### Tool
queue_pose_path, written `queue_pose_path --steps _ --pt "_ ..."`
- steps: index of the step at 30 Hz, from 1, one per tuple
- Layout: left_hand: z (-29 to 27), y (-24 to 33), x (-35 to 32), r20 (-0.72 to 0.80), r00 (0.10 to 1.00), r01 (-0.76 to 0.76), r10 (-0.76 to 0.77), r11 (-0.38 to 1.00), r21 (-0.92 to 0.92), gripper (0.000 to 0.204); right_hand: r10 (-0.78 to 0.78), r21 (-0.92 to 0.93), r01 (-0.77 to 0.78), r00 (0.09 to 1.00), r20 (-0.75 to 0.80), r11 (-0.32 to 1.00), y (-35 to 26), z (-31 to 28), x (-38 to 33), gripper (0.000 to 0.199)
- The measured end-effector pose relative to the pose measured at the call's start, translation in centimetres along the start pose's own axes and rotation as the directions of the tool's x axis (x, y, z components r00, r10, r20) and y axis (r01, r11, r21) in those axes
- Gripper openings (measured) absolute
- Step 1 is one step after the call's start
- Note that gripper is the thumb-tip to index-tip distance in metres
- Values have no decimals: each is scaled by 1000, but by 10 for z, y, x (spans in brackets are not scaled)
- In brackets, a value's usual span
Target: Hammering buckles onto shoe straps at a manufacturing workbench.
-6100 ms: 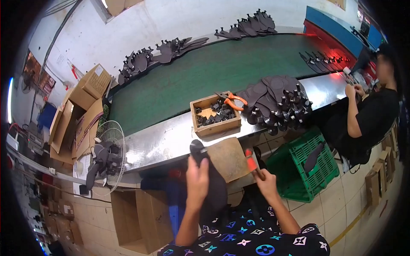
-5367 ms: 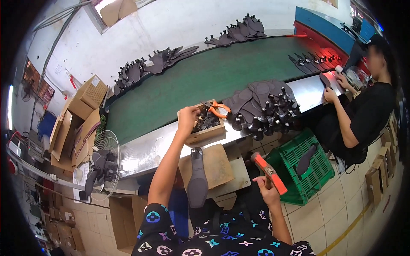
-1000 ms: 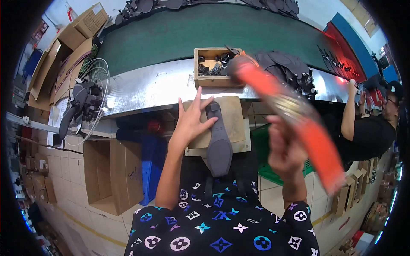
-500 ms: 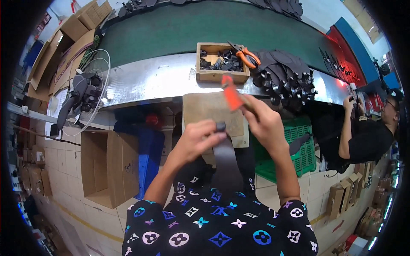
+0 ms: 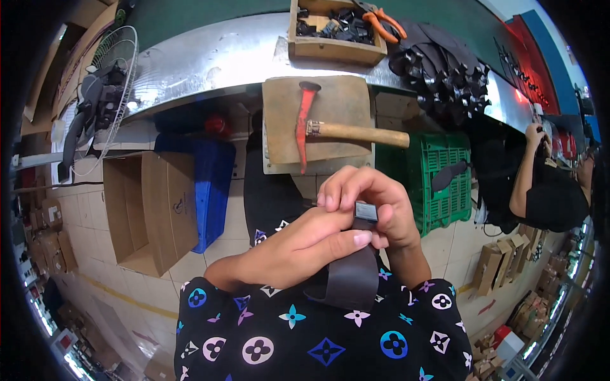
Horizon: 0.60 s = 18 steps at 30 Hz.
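Close in front of my body, my left hand (image 5: pixel 298 244) grips a dark flat strap-like piece (image 5: pixel 352 279) near its upper end, thumb pressed on it. That end carries a small black block-shaped clip (image 5: pixel 365 216) with a shiny face. Curled round the clip from the other side is my right hand (image 5: pixel 378 200), its fingertips touching it. The strap's wide part hangs down against my patterned shirt. Beyond my hands, a red-headed hammer (image 5: pixel 359 133) with a wooden handle lies on a brown pad (image 5: pixel 279 101), its handle sticking out past the right edge.
A wooden box (image 5: pixel 337 49) of small black parts sits on the metal bench, orange-handled pliers (image 5: pixel 384 25) on its rim. Similar dark pieces (image 5: pixel 438 57) are piled beside it. A green crate (image 5: pixel 438 209), cardboard box (image 5: pixel 171 209), blue bin (image 5: pixel 213 209), fan (image 5: pixel 127 95) and co-worker (image 5: pixel 553 197) flank me.
My right hand has put the hammer down on the pad and moved to the clip. Both hands have drawn the strap-like piece closer to my body. The view has tilted downward.
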<state>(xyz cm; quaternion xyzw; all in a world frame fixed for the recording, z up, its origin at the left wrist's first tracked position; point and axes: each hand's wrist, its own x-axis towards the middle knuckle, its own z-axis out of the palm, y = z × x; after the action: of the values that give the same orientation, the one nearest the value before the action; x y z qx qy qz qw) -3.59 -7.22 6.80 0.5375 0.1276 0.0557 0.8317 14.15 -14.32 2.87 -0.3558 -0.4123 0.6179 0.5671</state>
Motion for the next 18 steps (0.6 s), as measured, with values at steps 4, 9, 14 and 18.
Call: queue_pose_path --steps 4,9,14,18 --pt "-1 0 1 109 990 110 -94 983 -146 34 11 71 -9 1000 -18 997 2 1 2 58" --pt "0 2 1 99 981 184 -169 966 -182 34 -2 152 3 1000 -9 988 -1 4 3 55" --pt "1 6 1 44 982 188 -183 970 -153 35 -145 191 141 989 11 971 9 7 5 50" --pt "-17 11 21 -526 841 -61 129 987 146 30 -194 -320 127 963 -187 939 3 -20 9 45"
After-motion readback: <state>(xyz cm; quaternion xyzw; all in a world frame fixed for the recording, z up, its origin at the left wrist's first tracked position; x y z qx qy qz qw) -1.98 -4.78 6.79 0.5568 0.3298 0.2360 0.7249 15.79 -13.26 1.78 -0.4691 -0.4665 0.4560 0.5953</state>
